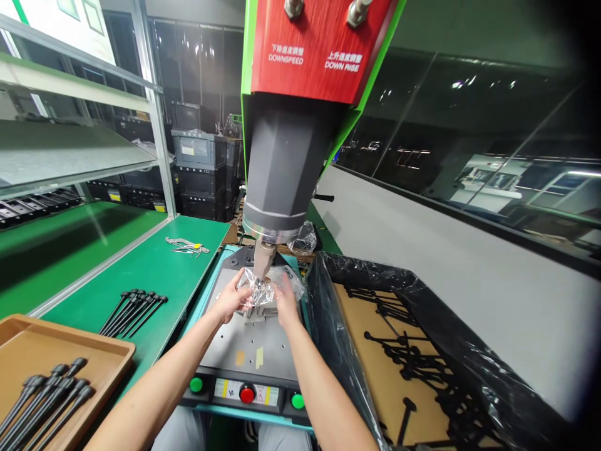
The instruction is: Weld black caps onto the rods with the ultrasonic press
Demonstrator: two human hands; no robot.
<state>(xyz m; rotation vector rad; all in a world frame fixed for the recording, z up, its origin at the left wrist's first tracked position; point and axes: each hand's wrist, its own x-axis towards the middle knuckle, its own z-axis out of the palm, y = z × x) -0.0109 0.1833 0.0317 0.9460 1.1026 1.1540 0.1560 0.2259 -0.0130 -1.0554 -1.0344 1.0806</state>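
My left hand (231, 298) pinches a crumpled sheet of clear plastic film (259, 294) from its left side. On the right side of the film is my right hand (286, 303), its fingers slightly blurred and closed at the film's edge. The film lies around the lower end of a metal welding horn (263, 258), which points down from the press's dark housing (284, 163). Beneath both hands is the grey metal base plate (235, 354), with a small metal fixture (255, 318) partly hidden by the film.
Black rod-like parts with round heads lie on the green table (188, 282) and in a brown tray (113, 343). At right, a box lined with black plastic (328, 313) holds many more. Pliers (185, 244) lie further back. A red button (246, 393) sits between green ones.
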